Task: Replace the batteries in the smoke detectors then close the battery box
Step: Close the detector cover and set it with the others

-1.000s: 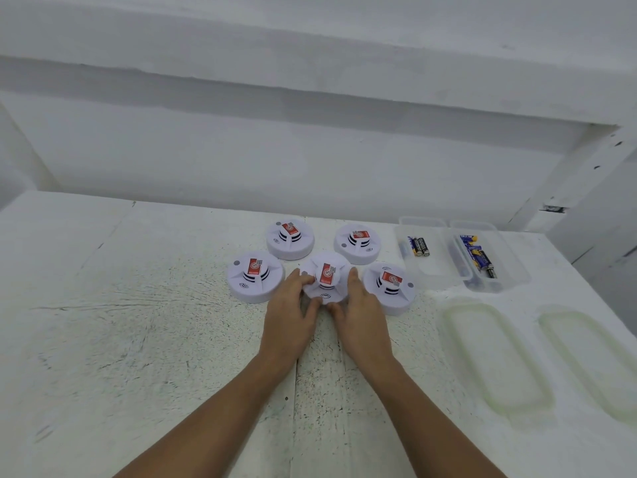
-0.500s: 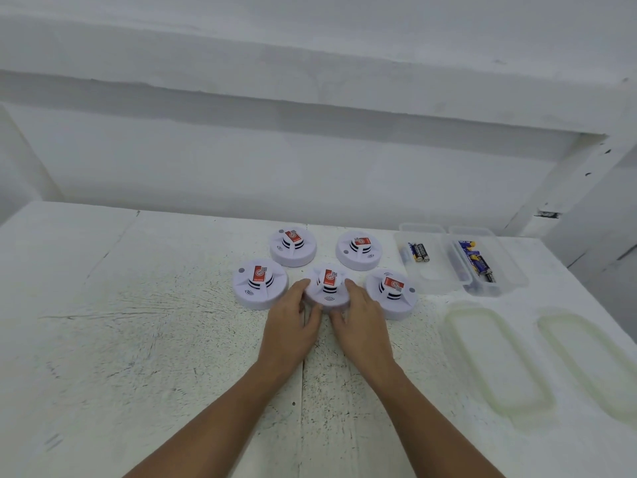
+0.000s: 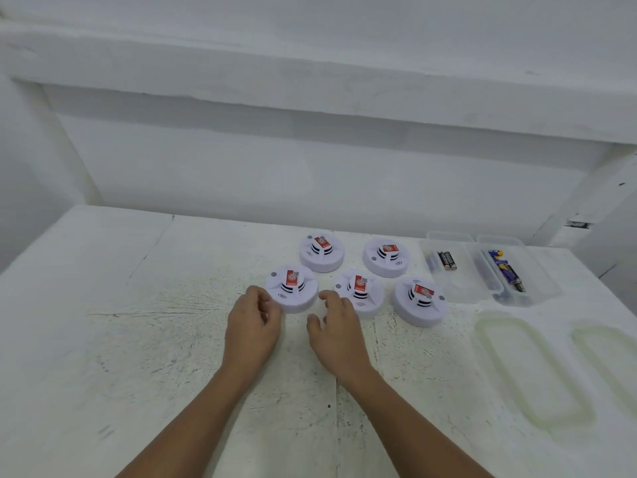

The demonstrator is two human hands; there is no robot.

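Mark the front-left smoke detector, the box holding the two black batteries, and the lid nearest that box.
front-left smoke detector (image 3: 291,288), head view, on its raised centre below the red label.
box with two black batteries (image 3: 462,288), head view, on its bare floor.
nearer lid (image 3: 532,369), head view, on its flat middle.

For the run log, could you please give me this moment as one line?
left hand: at front-left detector rim, grip unclear | right hand: open, empty | battery boxes: open, lids off

smoke detectors (image 3: 358,292) are crowding the centre, boxes (image 3: 460,288) and lids (image 3: 531,369) are blocking the right, table (image 3: 138,339) is lying open lower left.
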